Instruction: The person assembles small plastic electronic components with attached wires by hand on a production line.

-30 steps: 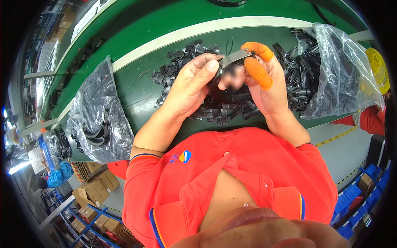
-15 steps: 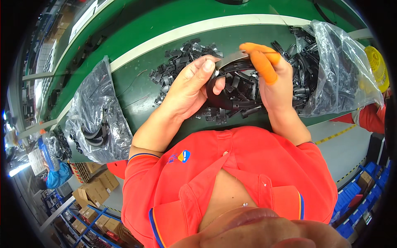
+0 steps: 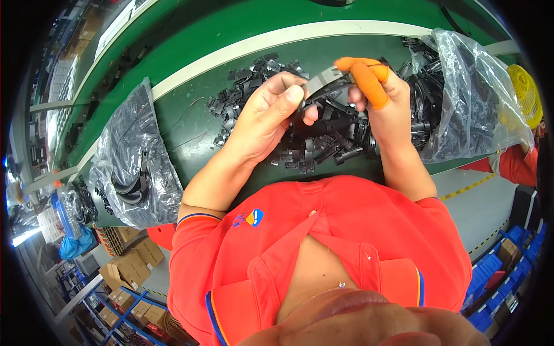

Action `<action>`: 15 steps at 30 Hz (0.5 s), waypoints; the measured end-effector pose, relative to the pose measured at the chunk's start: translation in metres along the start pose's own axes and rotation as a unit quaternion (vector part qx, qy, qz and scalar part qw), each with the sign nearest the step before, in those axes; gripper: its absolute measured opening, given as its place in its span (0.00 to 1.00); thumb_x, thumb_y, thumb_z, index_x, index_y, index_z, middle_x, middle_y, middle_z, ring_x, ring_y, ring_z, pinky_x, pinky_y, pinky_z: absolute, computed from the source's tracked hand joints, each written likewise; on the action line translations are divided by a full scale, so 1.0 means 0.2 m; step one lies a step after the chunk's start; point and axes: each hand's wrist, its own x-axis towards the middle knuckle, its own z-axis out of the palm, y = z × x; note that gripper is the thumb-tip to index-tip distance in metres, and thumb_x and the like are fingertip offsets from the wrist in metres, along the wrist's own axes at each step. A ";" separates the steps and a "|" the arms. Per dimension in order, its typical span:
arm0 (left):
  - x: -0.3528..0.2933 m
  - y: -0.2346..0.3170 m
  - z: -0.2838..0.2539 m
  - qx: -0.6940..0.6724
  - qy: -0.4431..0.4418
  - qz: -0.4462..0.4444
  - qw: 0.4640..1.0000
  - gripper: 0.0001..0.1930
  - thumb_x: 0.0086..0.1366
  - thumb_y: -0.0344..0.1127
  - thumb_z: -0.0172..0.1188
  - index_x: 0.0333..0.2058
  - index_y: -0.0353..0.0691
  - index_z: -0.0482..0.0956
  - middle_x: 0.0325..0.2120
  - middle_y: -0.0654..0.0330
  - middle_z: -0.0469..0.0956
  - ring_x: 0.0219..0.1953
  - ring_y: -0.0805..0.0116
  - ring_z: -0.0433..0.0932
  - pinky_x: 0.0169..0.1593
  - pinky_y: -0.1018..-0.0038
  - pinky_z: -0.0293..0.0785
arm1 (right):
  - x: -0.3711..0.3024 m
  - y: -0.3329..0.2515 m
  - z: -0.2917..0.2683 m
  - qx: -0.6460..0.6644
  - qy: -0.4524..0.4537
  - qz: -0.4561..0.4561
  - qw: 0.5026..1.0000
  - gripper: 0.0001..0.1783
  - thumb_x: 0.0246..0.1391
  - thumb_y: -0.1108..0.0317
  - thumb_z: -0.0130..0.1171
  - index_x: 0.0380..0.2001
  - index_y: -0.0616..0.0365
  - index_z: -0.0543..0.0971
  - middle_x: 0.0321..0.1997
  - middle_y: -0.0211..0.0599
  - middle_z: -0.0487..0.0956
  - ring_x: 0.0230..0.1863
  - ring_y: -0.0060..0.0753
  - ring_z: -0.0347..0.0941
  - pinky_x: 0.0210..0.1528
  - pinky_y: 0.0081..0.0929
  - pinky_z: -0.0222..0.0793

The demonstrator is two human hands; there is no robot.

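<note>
Both hands hold a curved black plastic band (image 3: pixel 324 82), its glossy outer face turned up and away from me. My left hand (image 3: pixel 266 115) pinches its left end between thumb and fingers. At the other end is my right hand (image 3: pixel 388 98), with orange finger covers (image 3: pixel 369 86) on some fingers, closed on the band. Beneath and behind the hands lies a loose pile of small black plastic parts (image 3: pixel 254 86), with longer curved black pieces (image 3: pixel 346 130) among them. The fingers hide the band's ends.
A clear plastic bag (image 3: pixel 470 98) of black curved parts lies at the right of the green table (image 3: pixel 187 127). Another clear bag (image 3: pixel 135 155) with black parts is at the left. Beyond the right bag stands a yellow mesh basket (image 3: pixel 525 95); a red sleeve (image 3: pixel 516 167) shows below it.
The band has turned in my hands, so more of its outer face shows and its lower curve no longer stands out. My right fingers have curled further around its right end.
</note>
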 end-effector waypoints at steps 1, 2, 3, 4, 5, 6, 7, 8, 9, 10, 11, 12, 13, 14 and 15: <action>0.00 -0.01 0.00 0.001 -0.001 0.001 1.000 0.13 0.63 0.42 0.53 0.38 0.38 0.68 0.29 0.64 0.71 0.31 0.74 0.71 0.37 0.78 0.67 | -0.01 0.00 0.01 0.000 0.000 -0.002 1.000 0.13 0.57 0.66 0.49 0.39 0.65 0.76 0.24 0.32 0.75 0.18 0.16 0.64 0.25 0.14 0.63; 0.00 -0.01 0.00 -0.004 0.008 0.026 1.000 0.13 0.63 0.41 0.53 0.38 0.38 0.68 0.30 0.63 0.70 0.32 0.74 0.71 0.37 0.78 0.67 | -0.02 0.02 0.03 0.079 -0.004 0.008 0.997 0.15 0.58 0.65 0.48 0.41 0.66 0.74 0.24 0.33 0.75 0.19 0.17 0.65 0.25 0.15 0.64; 0.00 -0.03 0.00 -0.009 0.017 0.050 0.999 0.13 0.63 0.41 0.52 0.39 0.37 0.67 0.32 0.63 0.69 0.33 0.74 0.71 0.38 0.78 0.67 | -0.03 0.03 0.04 0.157 -0.007 0.019 0.987 0.17 0.58 0.63 0.47 0.43 0.67 0.73 0.24 0.33 0.75 0.19 0.18 0.66 0.25 0.16 0.65; 0.01 -0.04 0.00 0.015 0.012 0.067 0.998 0.13 0.64 0.41 0.50 0.39 0.37 0.66 0.33 0.62 0.67 0.33 0.74 0.70 0.38 0.78 0.66 | -0.04 0.03 0.04 0.257 -0.036 0.067 0.963 0.21 0.59 0.61 0.46 0.46 0.70 0.70 0.25 0.36 0.76 0.20 0.21 0.69 0.27 0.20 0.70; 0.01 -0.04 -0.01 0.014 0.013 0.068 0.998 0.13 0.64 0.41 0.50 0.39 0.37 0.66 0.33 0.62 0.67 0.33 0.74 0.70 0.38 0.78 0.66 | -0.05 0.03 0.04 0.256 -0.037 0.068 0.964 0.21 0.59 0.61 0.46 0.46 0.70 0.70 0.25 0.36 0.76 0.20 0.21 0.69 0.27 0.20 0.70; 0.02 -0.04 -0.02 0.042 -0.018 0.074 0.996 0.13 0.65 0.41 0.49 0.39 0.37 0.66 0.33 0.62 0.67 0.33 0.75 0.69 0.38 0.78 0.66 | -0.06 0.03 0.05 0.337 -0.049 0.103 0.935 0.21 0.59 0.61 0.46 0.47 0.70 0.69 0.26 0.36 0.76 0.21 0.22 0.69 0.29 0.23 0.72; 0.02 -0.05 -0.03 0.069 -0.048 0.080 0.993 0.14 0.65 0.42 0.48 0.39 0.36 0.66 0.33 0.62 0.67 0.32 0.75 0.68 0.37 0.78 0.65 | -0.07 0.03 0.06 0.415 -0.061 0.137 0.897 0.22 0.59 0.61 0.45 0.48 0.70 0.68 0.27 0.37 0.76 0.21 0.23 0.70 0.31 0.26 0.73; 0.02 -0.04 -0.02 0.071 -0.033 0.080 0.994 0.14 0.65 0.44 0.47 0.37 0.36 0.67 0.30 0.63 0.67 0.30 0.76 0.67 0.35 0.80 0.64 | -0.06 0.03 0.06 0.422 -0.083 0.137 0.892 0.22 0.59 0.61 0.45 0.48 0.70 0.68 0.27 0.38 0.76 0.22 0.25 0.72 0.34 0.29 0.75; 0.02 -0.04 -0.02 0.070 -0.031 0.079 0.994 0.14 0.65 0.44 0.47 0.37 0.36 0.67 0.30 0.63 0.67 0.30 0.76 0.67 0.35 0.80 0.64 | -0.07 0.03 0.07 0.422 -0.083 0.139 0.892 0.22 0.59 0.61 0.45 0.48 0.70 0.68 0.27 0.38 0.76 0.22 0.25 0.72 0.34 0.29 0.75; 0.01 -0.04 -0.02 0.120 -0.034 0.090 0.988 0.15 0.65 0.44 0.48 0.35 0.36 0.68 0.29 0.64 0.67 0.29 0.77 0.66 0.34 0.81 0.63 | -0.07 0.02 0.08 0.397 -0.086 0.125 0.905 0.22 0.59 0.61 0.44 0.47 0.70 0.68 0.27 0.38 0.76 0.23 0.26 0.72 0.34 0.29 0.75; 0.01 -0.04 -0.03 0.171 -0.038 0.100 0.980 0.15 0.65 0.44 0.48 0.34 0.36 0.68 0.27 0.65 0.68 0.28 0.78 0.66 0.34 0.82 0.63 | -0.07 0.02 0.09 0.370 -0.090 0.111 0.918 0.21 0.59 0.61 0.44 0.47 0.70 0.68 0.27 0.38 0.76 0.23 0.26 0.73 0.34 0.29 0.75; 0.01 -0.04 -0.01 0.186 -0.014 0.103 0.977 0.16 0.64 0.45 0.50 0.31 0.36 0.70 0.25 0.66 0.69 0.28 0.80 0.66 0.33 0.82 0.63 | -0.07 0.03 0.09 0.347 -0.092 0.098 0.928 0.21 0.60 0.61 0.44 0.46 0.70 0.69 0.27 0.38 0.76 0.23 0.27 0.73 0.35 0.28 0.75; 0.01 -0.03 0.00 0.186 -0.013 0.103 0.977 0.16 0.64 0.45 0.50 0.31 0.36 0.70 0.25 0.66 0.69 0.28 0.80 0.66 0.33 0.82 0.63 | -0.07 0.03 0.08 0.347 -0.093 0.100 0.928 0.21 0.60 0.61 0.44 0.46 0.70 0.69 0.27 0.38 0.76 0.23 0.27 0.73 0.35 0.28 0.75; 0.01 -0.02 0.00 0.197 -0.031 0.099 0.975 0.15 0.64 0.45 0.50 0.32 0.36 0.70 0.26 0.65 0.69 0.29 0.79 0.67 0.34 0.82 0.64 | -0.08 0.03 0.08 0.333 -0.109 0.087 0.933 0.21 0.60 0.61 0.44 0.46 0.70 0.69 0.26 0.39 0.76 0.23 0.27 0.73 0.35 0.28 0.75; 0.01 -0.01 0.00 0.208 -0.051 0.095 0.972 0.15 0.64 0.44 0.50 0.32 0.36 0.70 0.26 0.65 0.70 0.29 0.79 0.67 0.34 0.81 0.64 | -0.08 0.03 0.08 0.318 -0.124 0.075 0.937 0.21 0.60 0.61 0.43 0.46 0.70 0.69 0.26 0.39 0.76 0.23 0.28 0.73 0.35 0.28 0.75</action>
